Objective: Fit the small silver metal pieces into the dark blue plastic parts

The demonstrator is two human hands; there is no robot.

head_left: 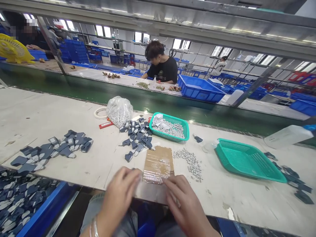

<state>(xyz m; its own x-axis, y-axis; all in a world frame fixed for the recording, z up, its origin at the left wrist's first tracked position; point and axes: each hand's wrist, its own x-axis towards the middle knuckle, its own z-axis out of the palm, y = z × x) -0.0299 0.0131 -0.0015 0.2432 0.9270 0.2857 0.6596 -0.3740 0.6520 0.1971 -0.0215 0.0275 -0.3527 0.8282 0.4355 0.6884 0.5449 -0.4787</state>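
Note:
My left hand (119,194) and my right hand (184,202) rest at the near edge of the worktable (74,164), both blurred by motion. Their fingers reach the near end of a taped brown cardboard piece (158,163) with small grey parts on it. The left fingers look curled; whether they pinch anything is unclear. A loose heap of small grey parts (191,161) lies just right of the cardboard. A cluster of dark blue-grey plastic pieces (137,138) lies just beyond it.
A small green basket (184,126) holds grey parts, an empty larger green basket (247,159) sits right. A clear bag of parts (119,110), a tape roll (100,113), more dark pieces (54,149) and a blue bin (22,197) are left. A person (161,67) works across the green conveyor.

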